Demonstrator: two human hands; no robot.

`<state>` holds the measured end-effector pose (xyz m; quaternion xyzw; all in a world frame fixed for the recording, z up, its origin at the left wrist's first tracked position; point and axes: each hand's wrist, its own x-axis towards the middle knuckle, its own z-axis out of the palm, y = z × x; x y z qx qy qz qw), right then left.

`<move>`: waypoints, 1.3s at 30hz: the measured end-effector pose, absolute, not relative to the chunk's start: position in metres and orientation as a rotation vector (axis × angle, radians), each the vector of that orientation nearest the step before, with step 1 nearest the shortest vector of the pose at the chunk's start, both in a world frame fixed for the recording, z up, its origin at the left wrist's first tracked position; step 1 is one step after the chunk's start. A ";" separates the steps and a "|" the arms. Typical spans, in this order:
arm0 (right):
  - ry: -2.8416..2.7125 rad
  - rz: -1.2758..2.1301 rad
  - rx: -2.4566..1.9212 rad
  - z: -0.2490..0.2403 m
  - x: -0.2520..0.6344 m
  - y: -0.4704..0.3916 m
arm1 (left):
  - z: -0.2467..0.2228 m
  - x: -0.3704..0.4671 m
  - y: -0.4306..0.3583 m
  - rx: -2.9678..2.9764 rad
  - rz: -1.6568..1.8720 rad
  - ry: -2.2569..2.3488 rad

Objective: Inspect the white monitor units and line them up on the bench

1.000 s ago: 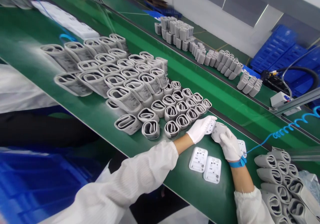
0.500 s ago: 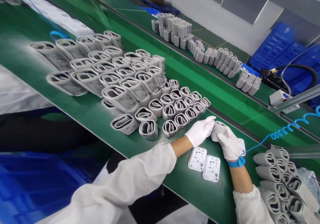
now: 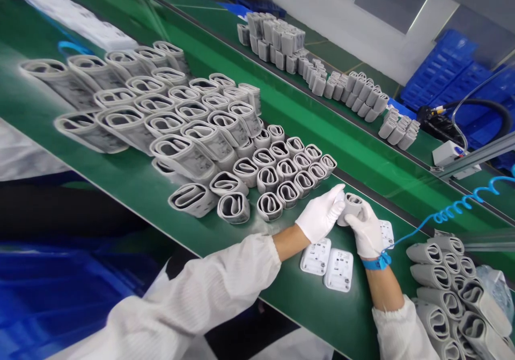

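Near the table's far edge (image 3: 378,203), the right hand (image 3: 367,232) grips a grey roll (image 3: 351,207), left hand (image 3: 319,216) half-curled, contents unclear.

Devices (image 3: 338,270) on table (image 3: 298,303), between cuffs (image 3: 193,199)

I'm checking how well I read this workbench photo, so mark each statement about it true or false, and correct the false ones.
1. The right hand holds a rolled grey cuff. True.
2. The blue wrist strap is on the left wrist. False: it is on the right wrist.
3. Two white devices lie side by side on the green bench, between the forearms. True.
4. The coiled cord is yellow. False: it is blue.
5. Both hands wear white gloves. True.
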<state>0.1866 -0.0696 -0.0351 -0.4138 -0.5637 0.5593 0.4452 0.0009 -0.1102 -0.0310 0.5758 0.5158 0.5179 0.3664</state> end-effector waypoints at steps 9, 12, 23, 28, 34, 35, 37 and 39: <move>-1.383 1.323 -1.115 -0.032 0.178 -0.073 | -0.038 0.008 -0.104 1.340 1.325 1.283; -1.397 1.292 -1.111 -0.031 0.175 -0.074 | -0.045 0.010 -0.095 1.157 1.322 1.137; -1.557 1.045 -1.077 -0.036 0.179 -0.074 | -0.052 0.011 -0.077 0.987 1.354 0.929; -1.735 0.918 -1.050 -0.028 0.184 -0.079 | -0.049 0.008 -0.079 1.015 1.346 0.907; -1.863 0.821 -1.011 -0.026 0.189 -0.083 | -0.036 0.004 -0.080 1.146 1.205 0.944; -1.876 0.819 -1.008 -0.026 0.189 -0.083 | -0.035 0.004 -0.079 1.170 1.170 0.965; -1.902 0.819 -1.001 -0.026 0.188 -0.084 | -0.034 0.003 -0.078 1.189 1.133 0.993; -1.920 0.816 -1.000 -0.025 0.187 -0.086 | -0.036 0.003 -0.077 1.181 1.136 0.997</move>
